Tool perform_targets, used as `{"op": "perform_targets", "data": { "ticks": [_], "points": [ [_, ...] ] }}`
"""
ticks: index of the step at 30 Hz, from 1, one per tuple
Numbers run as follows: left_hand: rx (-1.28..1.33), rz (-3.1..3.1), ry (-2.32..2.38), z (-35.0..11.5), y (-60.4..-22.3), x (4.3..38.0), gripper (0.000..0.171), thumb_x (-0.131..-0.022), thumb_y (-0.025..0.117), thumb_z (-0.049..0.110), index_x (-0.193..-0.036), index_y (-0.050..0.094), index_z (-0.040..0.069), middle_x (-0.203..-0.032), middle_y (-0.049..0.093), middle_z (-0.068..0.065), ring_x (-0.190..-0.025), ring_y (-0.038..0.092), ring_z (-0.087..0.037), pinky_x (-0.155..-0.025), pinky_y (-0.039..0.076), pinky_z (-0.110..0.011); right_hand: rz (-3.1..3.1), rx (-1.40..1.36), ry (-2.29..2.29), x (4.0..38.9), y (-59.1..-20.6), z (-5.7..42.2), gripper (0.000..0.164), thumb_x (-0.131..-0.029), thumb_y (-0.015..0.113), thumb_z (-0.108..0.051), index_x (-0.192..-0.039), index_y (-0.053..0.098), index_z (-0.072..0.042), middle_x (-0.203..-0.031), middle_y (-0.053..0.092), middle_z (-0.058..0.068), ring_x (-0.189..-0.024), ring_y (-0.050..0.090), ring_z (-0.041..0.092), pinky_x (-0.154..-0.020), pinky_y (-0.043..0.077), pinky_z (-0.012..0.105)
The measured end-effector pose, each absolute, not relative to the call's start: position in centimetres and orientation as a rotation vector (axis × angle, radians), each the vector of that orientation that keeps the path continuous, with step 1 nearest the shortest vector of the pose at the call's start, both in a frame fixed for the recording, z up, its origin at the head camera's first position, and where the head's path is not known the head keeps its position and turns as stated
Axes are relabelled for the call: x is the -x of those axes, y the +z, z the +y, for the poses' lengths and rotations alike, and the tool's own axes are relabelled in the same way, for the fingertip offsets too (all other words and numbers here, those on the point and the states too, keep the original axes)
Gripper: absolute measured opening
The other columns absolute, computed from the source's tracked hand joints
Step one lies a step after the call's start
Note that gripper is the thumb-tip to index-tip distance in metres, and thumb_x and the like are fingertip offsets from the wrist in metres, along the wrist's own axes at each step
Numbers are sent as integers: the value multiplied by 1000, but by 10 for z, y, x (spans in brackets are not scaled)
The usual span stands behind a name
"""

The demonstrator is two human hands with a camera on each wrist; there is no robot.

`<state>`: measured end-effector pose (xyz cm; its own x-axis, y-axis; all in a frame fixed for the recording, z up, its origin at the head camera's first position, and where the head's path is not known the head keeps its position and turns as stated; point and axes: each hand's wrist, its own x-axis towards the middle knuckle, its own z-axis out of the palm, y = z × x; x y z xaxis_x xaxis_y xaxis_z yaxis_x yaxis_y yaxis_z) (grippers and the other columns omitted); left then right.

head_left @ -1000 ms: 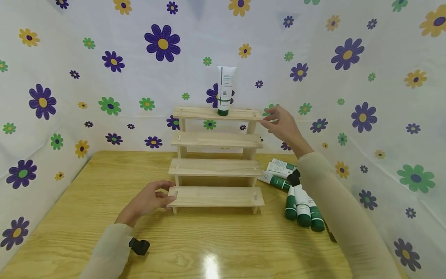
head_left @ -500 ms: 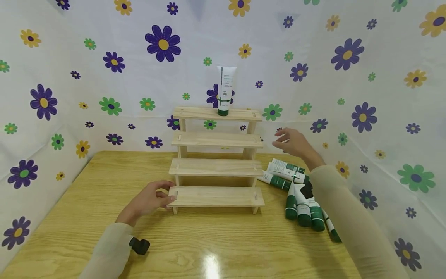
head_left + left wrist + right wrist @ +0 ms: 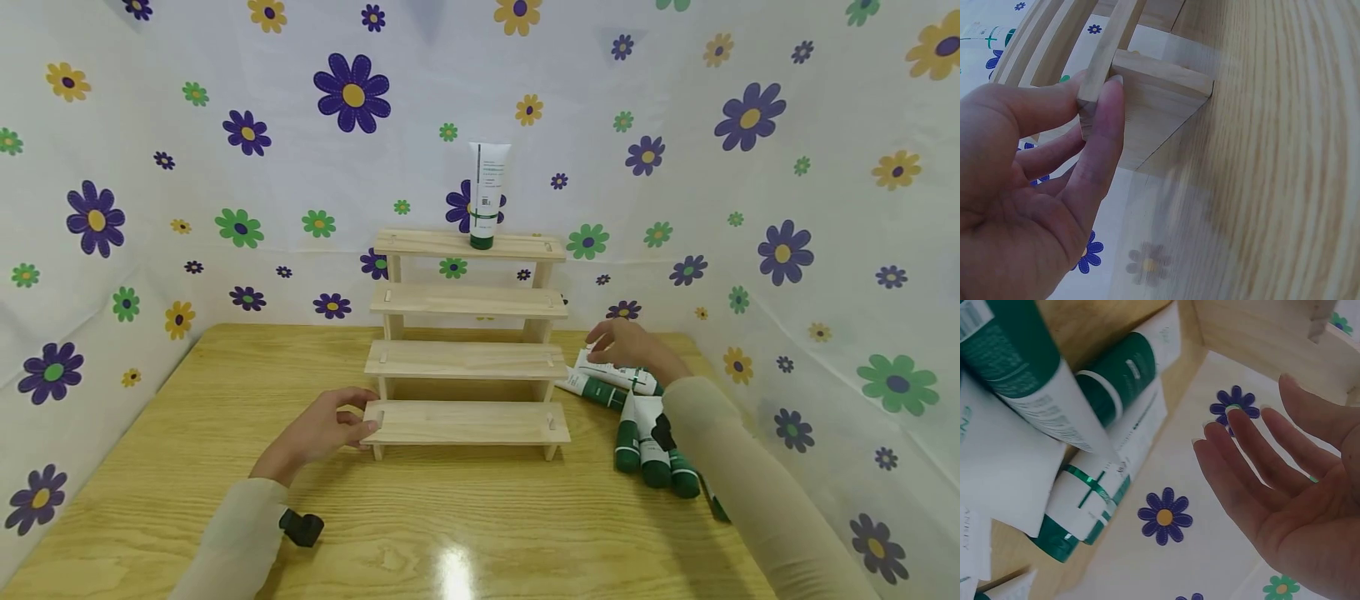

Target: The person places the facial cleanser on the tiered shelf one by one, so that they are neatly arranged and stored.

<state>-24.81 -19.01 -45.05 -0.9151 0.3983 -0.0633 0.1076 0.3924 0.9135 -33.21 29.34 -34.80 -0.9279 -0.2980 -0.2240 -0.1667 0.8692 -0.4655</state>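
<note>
A four-step wooden display stand (image 3: 465, 422) stands on the table. My left hand (image 3: 322, 432) pinches the left end of its lowest step between thumb and fingers, as the left wrist view shows close up. On the top step a white tube with a green cap (image 3: 487, 196) stands upright on its cap. My right hand (image 3: 630, 346) hovers right of the stand, above a group of lying white-and-green tubes (image 3: 651, 442). In the right wrist view that hand's fingers (image 3: 1254, 450) are loosely bent, apart from the tubes (image 3: 1085, 500), and hold nothing.
The wood-grain table (image 3: 450, 517) extends in front and to the left. A white cloth with printed flowers (image 3: 285, 167) hangs behind and at both sides. Black wrist cameras (image 3: 302, 527) sit on both sleeves; the right forearm partly covers several tubes.
My right hand has come away from the stand's top right end, moving right and down to above the lying tubes. The left hand and the standing tube have stayed put.
</note>
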Motion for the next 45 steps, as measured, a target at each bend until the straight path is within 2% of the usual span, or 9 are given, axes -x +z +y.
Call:
{"op": "perform_targets", "data": {
  "ticks": [7,12,21,28,45],
  "points": [
    [-448,2388,1527,-191,-453,249,53,-101,68,17,-145,48,-4,-138,55,-27,-96,69,-20,-79,66,-35,2774,411,-523,335,-370,295,35,-98,71,-12,-127,65,7,-120,71,27,-109,68,38,-98,59,52],
    [-460,2388,1529,-192,-454,249,54,-101,68,18,-145,48,-5,-137,55,-28,-96,70,-19,-79,66,-35,2777,432,-485,336,-381,298,31,-95,72,-10,-121,69,7,-116,73,27,-110,68,40,-101,56,54],
    [-432,2380,1538,-191,-452,248,53,-101,68,16,-145,48,-4,-136,56,-27,-97,69,-20,-80,66,-35,2784,372,-432,341,-394,302,28,-94,74,-9,-118,70,5,-115,73,26,-106,69,37,-96,59,50],
    [-415,2379,1544,-189,-451,248,52,-100,68,15,-145,49,-3,-136,57,-25,-99,69,-21,-80,66,-36,2832,427,-420,343,-402,306,23,-90,77,-5,-110,73,6,-107,75,25,-102,71,38,-94,60,50],
    [-411,2377,1542,-190,-452,248,52,-100,68,15,-146,49,-3,-135,57,-25,-99,69,-21,-80,66,-36,2774,312,-457,343,-407,302,34,-87,80,-5,-119,70,3,-119,72,27,-112,68,39,-100,57,51]
  ]
}}
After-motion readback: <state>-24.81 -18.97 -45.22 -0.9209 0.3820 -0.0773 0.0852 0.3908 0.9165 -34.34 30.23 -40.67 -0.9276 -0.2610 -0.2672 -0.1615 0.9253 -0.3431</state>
